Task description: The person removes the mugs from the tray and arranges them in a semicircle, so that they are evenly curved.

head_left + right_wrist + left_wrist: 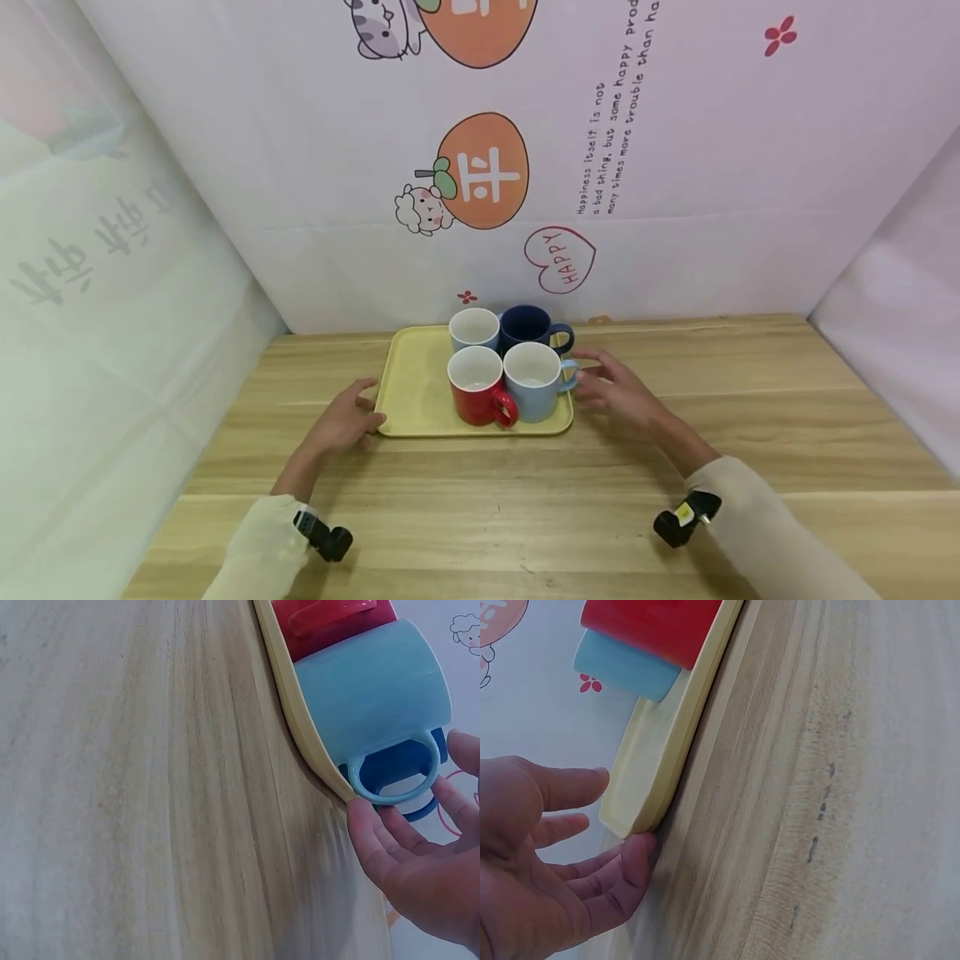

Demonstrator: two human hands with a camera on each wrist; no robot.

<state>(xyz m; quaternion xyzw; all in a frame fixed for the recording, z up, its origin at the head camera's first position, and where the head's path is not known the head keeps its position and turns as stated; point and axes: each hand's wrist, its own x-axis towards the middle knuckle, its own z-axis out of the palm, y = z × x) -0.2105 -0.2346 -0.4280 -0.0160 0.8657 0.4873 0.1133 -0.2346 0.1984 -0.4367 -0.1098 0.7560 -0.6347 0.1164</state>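
Observation:
On a yellow tray stand two rows of mugs, grouped toward its right side. In front are a red mug and a light blue mug; behind them are a pale blue mug and a navy mug. At the tray's left edge is my left hand, fingers loosely spread, with fingertips right at the tray's corner in the left wrist view. My right hand reaches in from the right, its relaxed fingertips at the tray's right edge beside the light blue mug's handle.
The tray lies near the back of a wood-grain table. A white printed cloth rises right behind it, with more white cloth along the left. Each sleeve carries a small black wrist camera.

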